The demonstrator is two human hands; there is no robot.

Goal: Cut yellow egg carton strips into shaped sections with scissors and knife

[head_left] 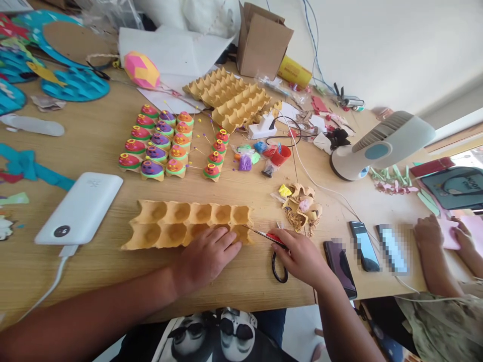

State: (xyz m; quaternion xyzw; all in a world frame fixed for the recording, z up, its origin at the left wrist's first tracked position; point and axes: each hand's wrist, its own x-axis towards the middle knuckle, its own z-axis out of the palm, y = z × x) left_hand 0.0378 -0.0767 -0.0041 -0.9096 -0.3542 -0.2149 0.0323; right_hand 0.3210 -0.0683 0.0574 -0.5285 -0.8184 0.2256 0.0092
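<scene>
A strip of egg carton (153, 232) with two rows of cups lies on the table in front of me. My left hand (209, 251) grips its near right part, fingers bent over the cups; the thumb is hard to make out. At the strip's right end, my right hand (300, 254) is closed on scissors (279, 271) with black and red handles. They look spread wide: one thin blade points left and touches the carton's end, while a black loop hangs below my fingers. Torn carton scraps (298, 206) and crumbs lie just beyond my right hand.
Painted carton cups with faces (153, 168) stand in rows behind the strip. Further back are egg trays (241, 103) and a cardboard box (262, 42). A power bank (81, 208) sits left; phones (339, 269) and a fan (385, 143) right. Another person's hands (430, 234) hold pink paper.
</scene>
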